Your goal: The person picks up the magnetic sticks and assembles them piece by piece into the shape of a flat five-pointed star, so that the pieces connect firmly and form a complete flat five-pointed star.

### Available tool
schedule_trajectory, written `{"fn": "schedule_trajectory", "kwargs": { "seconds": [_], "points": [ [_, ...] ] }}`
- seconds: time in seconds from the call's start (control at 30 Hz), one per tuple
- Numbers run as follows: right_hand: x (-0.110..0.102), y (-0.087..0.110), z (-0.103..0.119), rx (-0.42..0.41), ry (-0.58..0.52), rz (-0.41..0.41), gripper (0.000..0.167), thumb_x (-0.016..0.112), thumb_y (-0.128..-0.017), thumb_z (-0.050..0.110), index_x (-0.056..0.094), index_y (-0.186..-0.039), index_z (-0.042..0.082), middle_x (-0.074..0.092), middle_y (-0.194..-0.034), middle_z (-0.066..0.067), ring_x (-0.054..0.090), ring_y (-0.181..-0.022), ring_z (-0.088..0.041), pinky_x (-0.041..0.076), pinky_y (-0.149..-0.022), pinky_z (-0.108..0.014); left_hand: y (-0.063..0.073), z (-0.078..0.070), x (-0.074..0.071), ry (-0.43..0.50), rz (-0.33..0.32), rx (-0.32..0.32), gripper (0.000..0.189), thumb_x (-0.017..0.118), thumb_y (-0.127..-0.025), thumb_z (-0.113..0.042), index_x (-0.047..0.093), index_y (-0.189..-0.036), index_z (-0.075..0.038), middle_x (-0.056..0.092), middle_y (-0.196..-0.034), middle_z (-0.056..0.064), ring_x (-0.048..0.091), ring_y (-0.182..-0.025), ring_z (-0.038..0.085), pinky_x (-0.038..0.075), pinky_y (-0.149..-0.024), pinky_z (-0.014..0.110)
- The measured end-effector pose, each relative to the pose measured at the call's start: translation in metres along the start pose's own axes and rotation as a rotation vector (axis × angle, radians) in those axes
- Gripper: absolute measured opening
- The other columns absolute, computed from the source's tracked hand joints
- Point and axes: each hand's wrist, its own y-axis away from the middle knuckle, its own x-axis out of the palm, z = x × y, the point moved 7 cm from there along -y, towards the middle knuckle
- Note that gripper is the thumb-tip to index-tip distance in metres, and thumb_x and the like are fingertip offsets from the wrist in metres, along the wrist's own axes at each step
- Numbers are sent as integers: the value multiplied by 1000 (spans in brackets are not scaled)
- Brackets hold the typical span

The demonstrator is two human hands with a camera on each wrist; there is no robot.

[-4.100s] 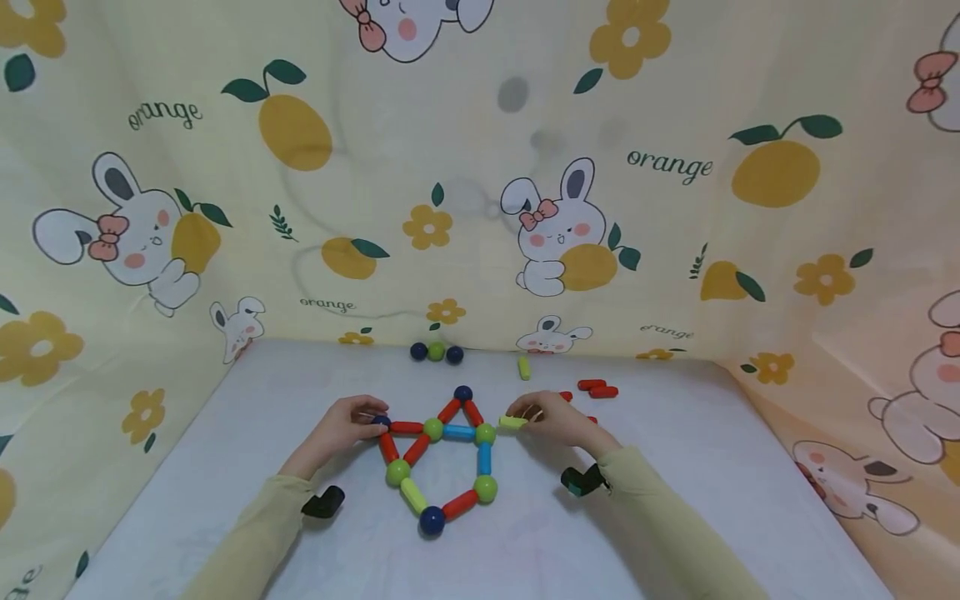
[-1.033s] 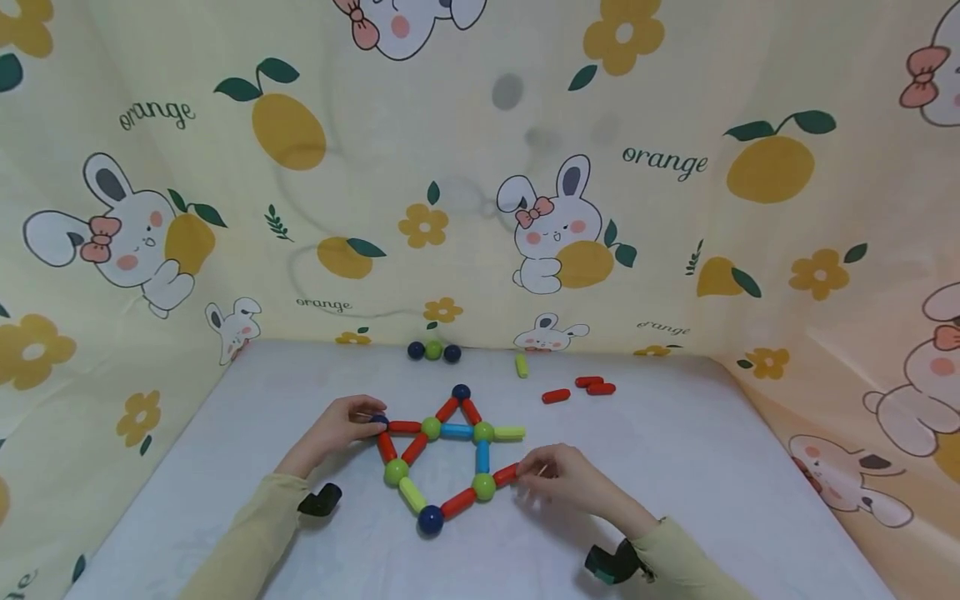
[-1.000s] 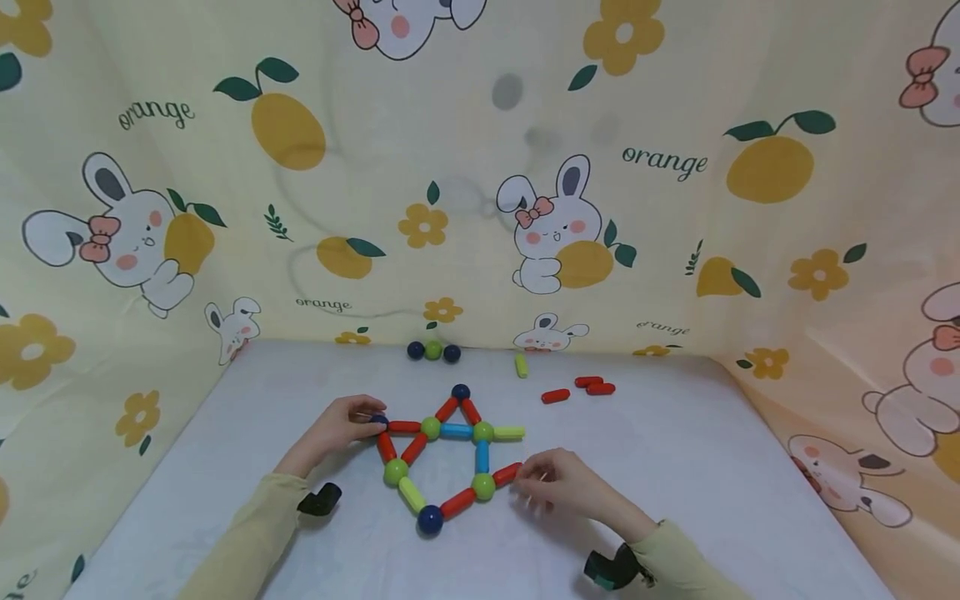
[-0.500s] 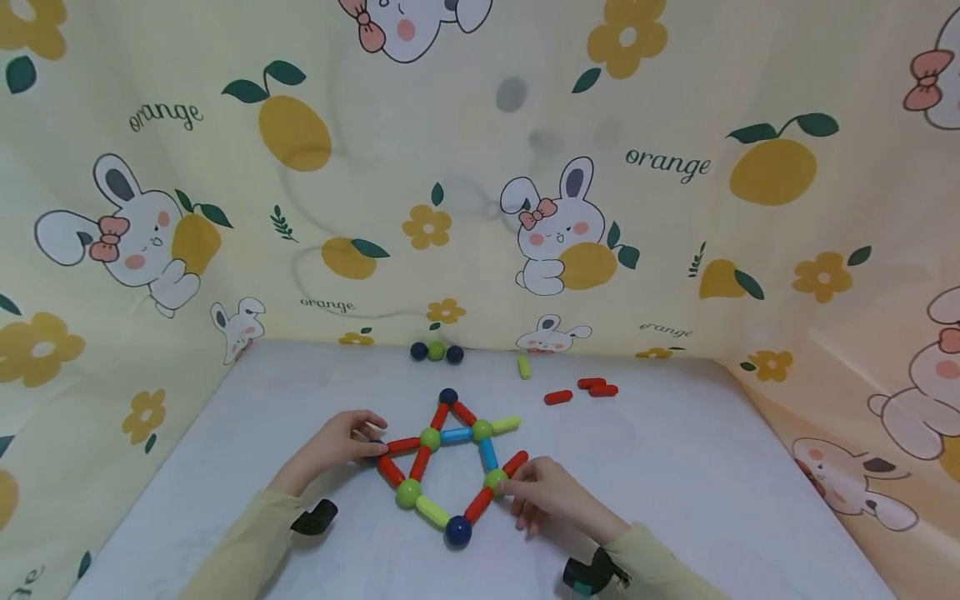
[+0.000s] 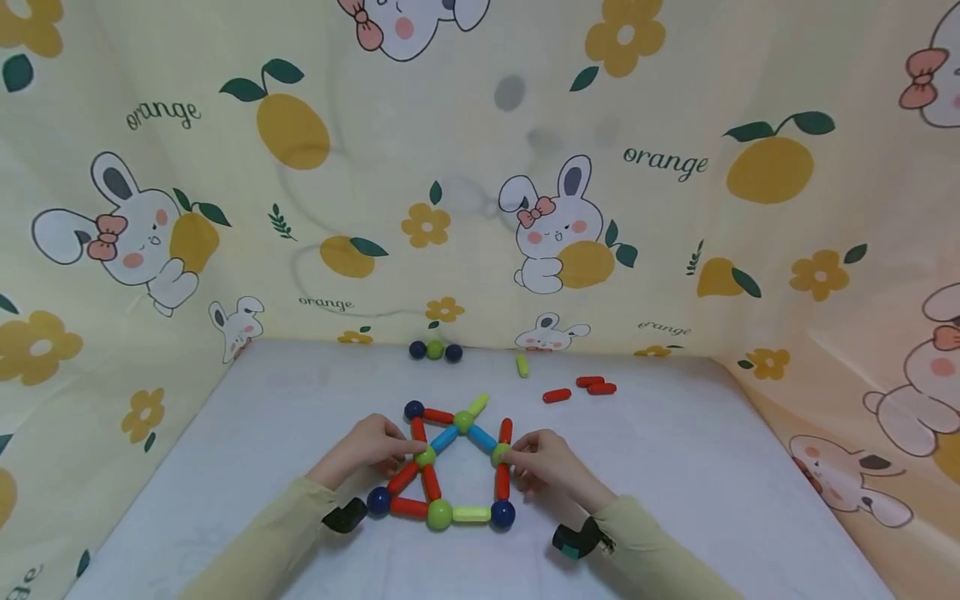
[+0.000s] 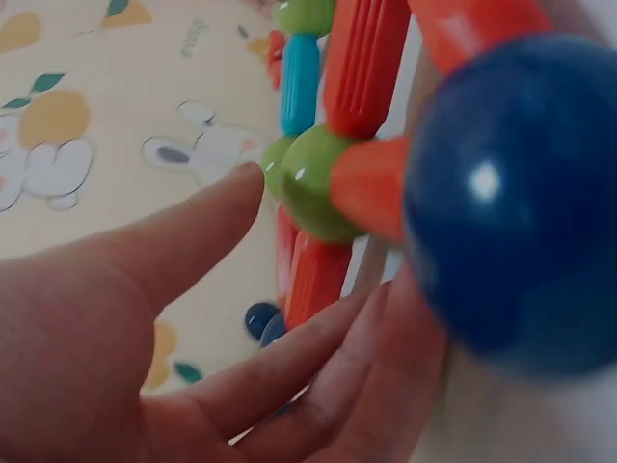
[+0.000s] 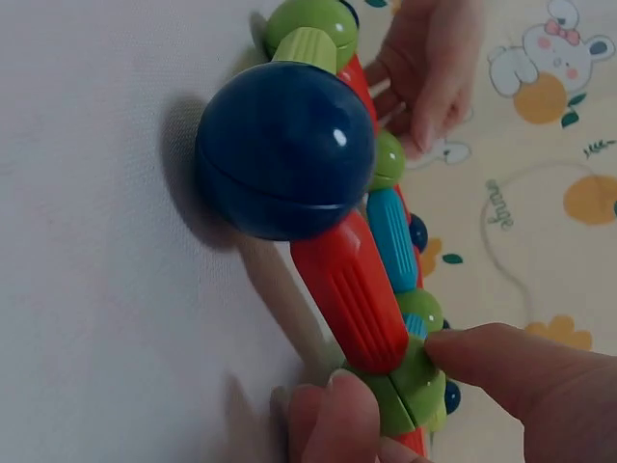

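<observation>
A frame of toy building sticks and balls, like a magnetic set, lies in front of me. Its left green ball [image 5: 425, 456] is held by my left hand [image 5: 369, 450]: the thumb lies on top and the other fingers reach below. Opposite, my right hand [image 5: 551, 467] pinches the right green ball [image 7: 410, 381] between thumb and index finger. Blue sticks [image 5: 482, 438] join both balls to the top green ball [image 5: 463, 422], from which a yellow-green stick [image 5: 479, 405] juts out. A red stick [image 5: 506, 430] points away from the right ball. Dark blue balls [image 5: 503, 514] mark three outer corners.
At the back of the white table [image 5: 675, 467] a row of two dark blue balls and one green ball [image 5: 435, 350] sits near the patterned cloth [image 5: 480, 250]. A loose yellow-green stick [image 5: 522, 366] and three red sticks [image 5: 557, 396] lie at the back right.
The yellow-green stick and a red stick have joined the frame. It has turned counterclockwise; my left hand has shifted from a dark blue ball to a green one, my right from red stick to green ball.
</observation>
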Motion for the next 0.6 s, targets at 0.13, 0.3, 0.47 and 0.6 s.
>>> {"fn": "schedule_trajectory", "kwargs": {
  "seconds": [0.13, 0.3, 0.47, 0.6],
  "points": [
    [-1, -3, 5, -11, 55, -47, 38, 74, -83, 37, 64, -95, 2, 63, -73, -8, 60, -53, -19, 52, -52, -27, -8, -9, 7, -10, -10, -10, 39, 82, -72, -42, 70, -76, -5, 64, -69, 5, 61, -58, 17, 52, -56, 25],
    [1, -6, 5, -16, 69, -83, 36, 75, -82, 33, 64, -92, 1, 63, -68, -8, 61, -53, -20, 53, -52, -28, -8, -10, 9, -36, -16, -18, 38, 83, -71, -42, 69, -68, -7, 61, -62, 3, 59, -55, 17, 48, -53, 22],
    [-2, -11, 4, -19, 54, -86, 36, 75, -83, 31, 65, -96, -1, 64, -69, -8, 62, -54, -19, 54, -53, -28, -5, -7, 9, -5, 13, -38, 34, 83, -71, -40, 71, -69, -8, 63, -63, 3, 58, -54, 16, 48, -53, 21],
    [-7, -15, 4, -27, 52, -90, 35, 74, -84, 29, 65, -99, -2, 65, -71, -8, 63, -57, -19, 54, -54, -28, -3, -5, 11, 20, 36, -26, 33, 82, -73, -38, 71, -70, -7, 63, -64, 2, 58, -52, 15, 48, -54, 20]
  ]
}}
